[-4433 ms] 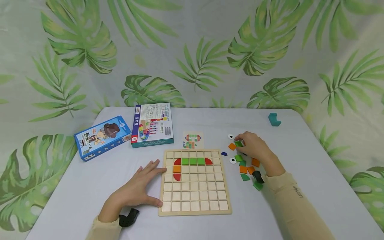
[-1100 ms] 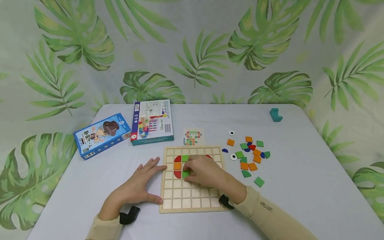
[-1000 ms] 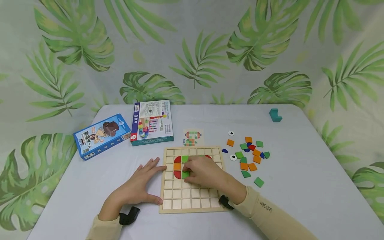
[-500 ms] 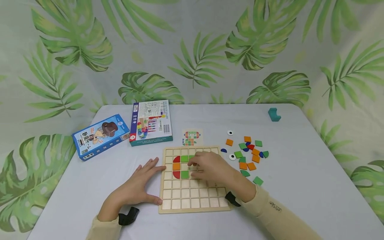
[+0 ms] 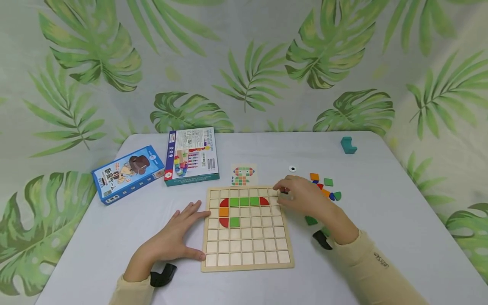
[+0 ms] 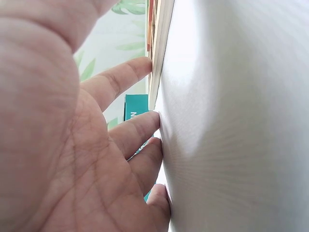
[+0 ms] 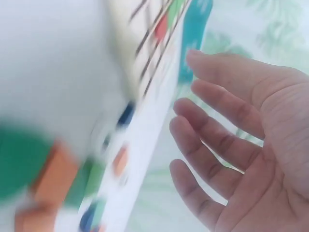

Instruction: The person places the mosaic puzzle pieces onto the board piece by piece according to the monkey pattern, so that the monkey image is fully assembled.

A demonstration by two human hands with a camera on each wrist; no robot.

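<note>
A wooden grid board (image 5: 248, 247) lies on the table. Along its upper part run a red quarter-round tile (image 5: 224, 203), several green square tiles (image 5: 244, 202) and another red tile (image 5: 264, 201). Below at left are an orange square tile (image 5: 224, 212), a red tile (image 5: 224, 222) and a single green square tile (image 5: 234, 222). My left hand (image 5: 173, 237) rests spread, with thumb and index finger touching the board's left edge. Over the board's right edge hovers my right hand (image 5: 310, 198); in the right wrist view its loosely bent fingers (image 7: 188, 135) hold nothing.
Loose tiles, including an orange square (image 5: 314, 176), a green square (image 5: 328, 182) and a white eye disc (image 5: 292, 169), lie right of the board, partly hidden by my right hand. A pattern card (image 5: 244, 175), two boxes (image 5: 192, 156) and a teal block (image 5: 348, 145) stand farther back.
Earlier my right hand reached the loose tiles, then set a green square beside the lower red tile. It has since let go and moved right, off the board. My left hand stays put.
</note>
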